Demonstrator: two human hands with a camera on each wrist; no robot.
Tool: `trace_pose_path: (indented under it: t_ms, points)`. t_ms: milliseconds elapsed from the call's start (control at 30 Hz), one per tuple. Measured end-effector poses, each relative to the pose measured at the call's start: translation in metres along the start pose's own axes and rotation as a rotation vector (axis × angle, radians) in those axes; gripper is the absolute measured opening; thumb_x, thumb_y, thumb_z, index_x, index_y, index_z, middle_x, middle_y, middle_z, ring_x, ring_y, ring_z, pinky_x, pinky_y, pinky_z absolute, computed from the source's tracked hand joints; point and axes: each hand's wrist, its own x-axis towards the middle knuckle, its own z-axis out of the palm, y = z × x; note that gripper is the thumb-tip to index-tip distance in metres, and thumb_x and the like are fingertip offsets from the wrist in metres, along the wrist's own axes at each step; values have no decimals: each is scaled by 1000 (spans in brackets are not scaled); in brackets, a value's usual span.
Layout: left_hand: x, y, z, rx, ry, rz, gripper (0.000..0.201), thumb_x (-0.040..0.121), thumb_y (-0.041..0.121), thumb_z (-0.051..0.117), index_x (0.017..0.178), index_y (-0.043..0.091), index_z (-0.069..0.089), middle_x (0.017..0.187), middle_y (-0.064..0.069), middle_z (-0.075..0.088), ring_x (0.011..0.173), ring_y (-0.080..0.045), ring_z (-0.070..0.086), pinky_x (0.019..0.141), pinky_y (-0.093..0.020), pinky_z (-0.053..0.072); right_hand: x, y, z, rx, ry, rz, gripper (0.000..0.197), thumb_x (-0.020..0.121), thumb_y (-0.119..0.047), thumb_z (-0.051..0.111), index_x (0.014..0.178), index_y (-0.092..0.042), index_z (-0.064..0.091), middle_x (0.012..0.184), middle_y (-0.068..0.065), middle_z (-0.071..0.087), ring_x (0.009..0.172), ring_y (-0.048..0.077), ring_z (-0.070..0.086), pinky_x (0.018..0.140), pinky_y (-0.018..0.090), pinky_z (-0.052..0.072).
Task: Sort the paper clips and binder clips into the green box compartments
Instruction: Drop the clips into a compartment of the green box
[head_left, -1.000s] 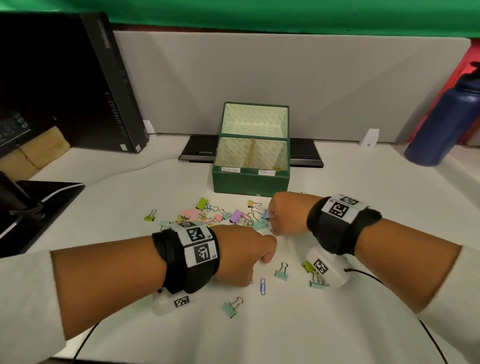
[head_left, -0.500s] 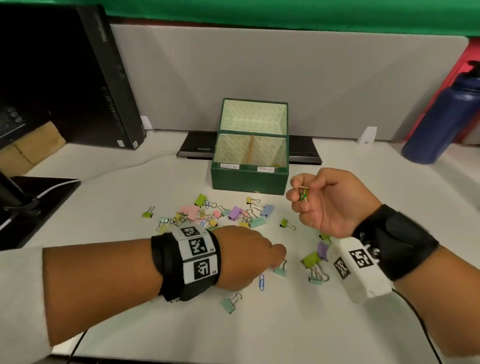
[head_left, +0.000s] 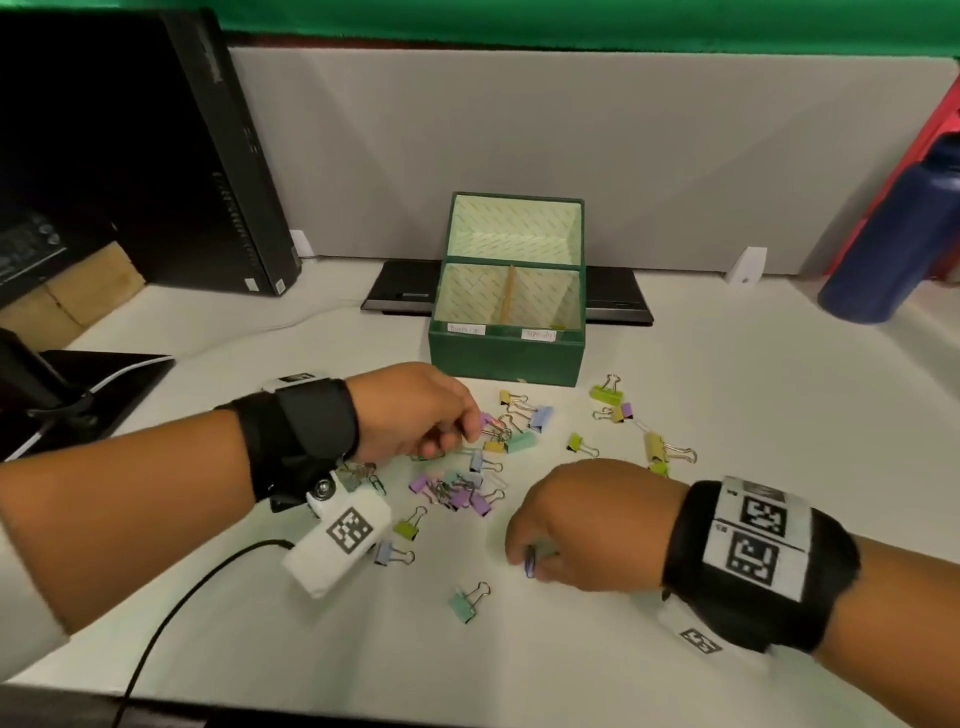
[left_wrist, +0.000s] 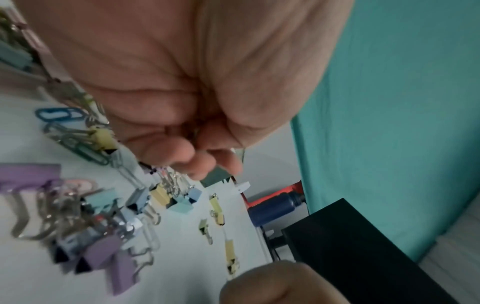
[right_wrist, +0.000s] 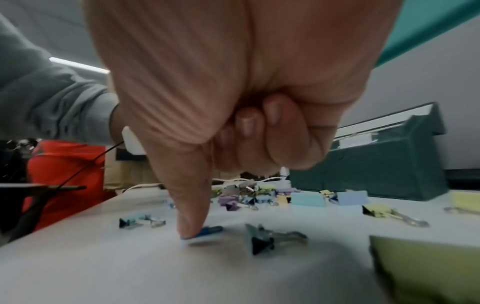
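Observation:
The green box (head_left: 506, 358) stands open at the back of the desk, with two front compartments and a divider. Pastel binder clips and paper clips (head_left: 467, 488) lie scattered in front of it. My left hand (head_left: 467, 436) is over the far side of the pile with its fingers curled together (left_wrist: 200, 144), pinching something small and thin that is mostly hidden. My right hand (head_left: 527, 558) is nearer me. One digit tip (right_wrist: 192, 222) is on a blue paper clip (head_left: 529, 565), which is tipped up, and the other fingers are curled. A teal binder clip (head_left: 462, 605) lies just in front.
A black computer tower (head_left: 208, 156) and a monitor foot (head_left: 78, 400) stand at the left. At the right is a blue bottle (head_left: 893, 249), and behind the box a flat black device (head_left: 618, 301). A grey partition backs the desk. A black cable (head_left: 182, 613) trails from my left wrist.
My right hand, which held a small clip up near the box, has come down onto the blue paper clip. My left hand has left that spot and moved up to the pile.

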Motion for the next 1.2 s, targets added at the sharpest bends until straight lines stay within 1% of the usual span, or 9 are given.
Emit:
trace_pose_path:
  t_ms: [100,200,300,533,700,800,933,1067,1200]
  points:
    - [-2,2,11,315,-37,39,27,93,8,45,82,6,70,62,5,56,51,-8,47,50,-22,38,5,-2,2,33,-65,7,14,93,-27,57,102,-27,68,97,-8,67,89,16,60,80,34,52]
    - [0,3,28,951,-49,176,27,92,34,56,82,16,72,79,5,67,75,-13,63,68,-32,53,3,3,6,107,-71,52,10,88,-29,59,93,-24,65,90,-7,65,80,14,59,70,27,50]
    - [9,1,40,1427,14,283,17,94,29,54,92,21,69,95,1,54,80,-20,56,61,-32,42,-2,9,8,136,-51,88,10,83,-31,62,89,-22,63,85,-5,62,72,14,55,61,24,43]
    - [25,0,35,1573,-90,512,15,93,30,57,104,29,68,94,7,43,88,-18,53,62,-29,36,-21,47,-26,395,168,241,7,84,-30,68,79,-29,63,66,-16,53,59,3,49,59,15,43]
    - [30,5,39,1750,-188,587,17,90,31,58,101,18,62,102,-1,54,90,-24,56,71,-39,51,-17,73,-55,607,350,289,14,86,-17,69,73,-23,65,62,-12,59,55,3,50,61,21,47]
    - [30,11,32,1512,-89,507,12,89,32,51,90,22,58,93,2,56,82,-21,56,72,-39,53,-3,91,-71,940,454,367,14,92,-10,58,79,-12,60,65,1,51,53,11,42,49,24,39]
    - [43,39,2,734,68,333,24,98,21,43,76,13,49,70,0,47,63,-15,42,61,-31,40,25,116,-90,1571,524,383,14,96,-10,47,85,-11,56,78,8,52,57,13,42,50,24,36]
    - [63,77,-23,2,90,63,27,99,16,42,72,16,47,61,1,41,48,-10,28,40,-19,21,55,129,-111,1621,551,473,15,98,-2,44,98,-9,57,76,8,54,57,14,50,50,24,48]
    - [86,103,-31,-152,193,103,13,100,11,52,101,4,63,85,-11,65,57,-11,50,48,-19,43,79,128,-130,1526,489,581,17,99,0,44,105,-3,60,79,10,57,66,20,59,63,31,58]
